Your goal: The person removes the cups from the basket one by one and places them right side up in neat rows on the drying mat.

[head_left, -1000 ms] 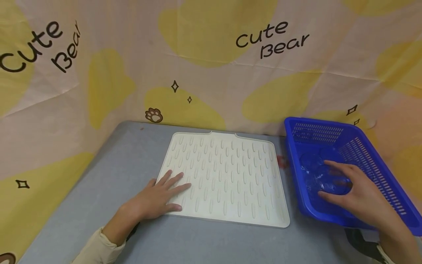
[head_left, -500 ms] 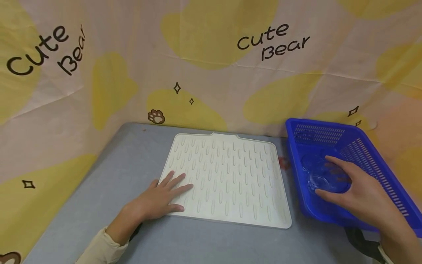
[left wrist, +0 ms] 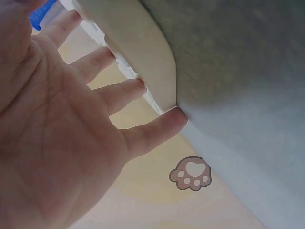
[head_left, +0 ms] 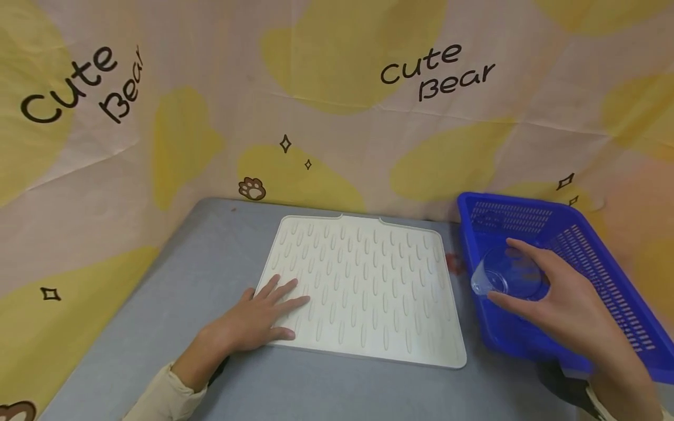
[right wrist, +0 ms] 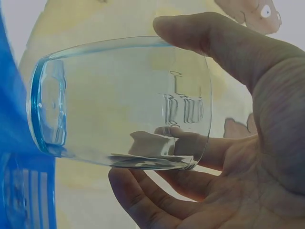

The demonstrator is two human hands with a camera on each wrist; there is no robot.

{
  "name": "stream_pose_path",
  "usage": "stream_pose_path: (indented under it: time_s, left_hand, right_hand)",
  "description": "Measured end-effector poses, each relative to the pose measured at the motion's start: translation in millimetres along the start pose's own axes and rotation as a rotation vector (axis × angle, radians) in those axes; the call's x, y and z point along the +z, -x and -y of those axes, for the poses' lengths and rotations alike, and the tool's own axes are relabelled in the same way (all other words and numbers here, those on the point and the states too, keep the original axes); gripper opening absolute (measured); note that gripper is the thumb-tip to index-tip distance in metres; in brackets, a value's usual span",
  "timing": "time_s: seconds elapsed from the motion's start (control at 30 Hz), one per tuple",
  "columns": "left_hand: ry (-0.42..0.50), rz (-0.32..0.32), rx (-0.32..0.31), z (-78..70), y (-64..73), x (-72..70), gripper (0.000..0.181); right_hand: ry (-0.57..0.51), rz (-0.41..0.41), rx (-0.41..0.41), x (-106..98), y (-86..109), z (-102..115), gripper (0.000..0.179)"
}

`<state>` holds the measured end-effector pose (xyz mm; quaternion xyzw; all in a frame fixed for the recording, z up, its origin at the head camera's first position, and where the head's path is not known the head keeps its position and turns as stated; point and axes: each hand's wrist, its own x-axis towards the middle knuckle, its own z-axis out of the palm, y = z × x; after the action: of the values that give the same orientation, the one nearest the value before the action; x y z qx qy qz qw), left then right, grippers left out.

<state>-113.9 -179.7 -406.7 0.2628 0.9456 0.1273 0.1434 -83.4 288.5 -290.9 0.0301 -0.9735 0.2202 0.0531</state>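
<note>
My right hand (head_left: 571, 304) grips a clear drinking glass (head_left: 509, 273) over the blue basket (head_left: 489, 330), thumb on one side and fingers on the other. In the right wrist view the glass (right wrist: 114, 100) lies sideways, its thick base pointing away from the palm and its rim close to the palm. My left hand (head_left: 258, 317) rests with spread, straight fingers on the near left corner of a white ridged tray (head_left: 363, 286). From the left wrist, the fingertips show along the edge of that tray (left wrist: 143, 52).
The blue basket has slotted walls and stands right of the tray, against the patterned cloth backdrop (head_left: 337, 76). Grey cloth covers the table (head_left: 210, 257). A small red patch (head_left: 454, 263) shows between tray and basket.
My right hand has lifted the glass from among the things in the basket and moved slightly up and left with it. The left hand stays on the tray.
</note>
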Motion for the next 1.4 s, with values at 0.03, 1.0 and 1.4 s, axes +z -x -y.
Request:
stream_pose_path:
  time_s: [0.03, 1.0, 1.4]
  left_hand:
    - [0.000, 0.001, -0.003, 0.2, 0.6, -0.1, 0.067]
    - [0.010, 0.041, -0.070, -3.1, -1.7, -1.0, 0.068]
    - [-0.005, 0.028, -0.035, -1.2, 1.2, 0.2, 0.066]
  right_hand:
    - [-0.011, 0.002, -0.013, 2, -0.8, 4, 0.098]
    - [-0.219, 0.088, -0.175, 77, -59.3, 100, 0.085]
    - [-0.289, 0.137, -0.195, 126, -87.6, 126, 0.086]
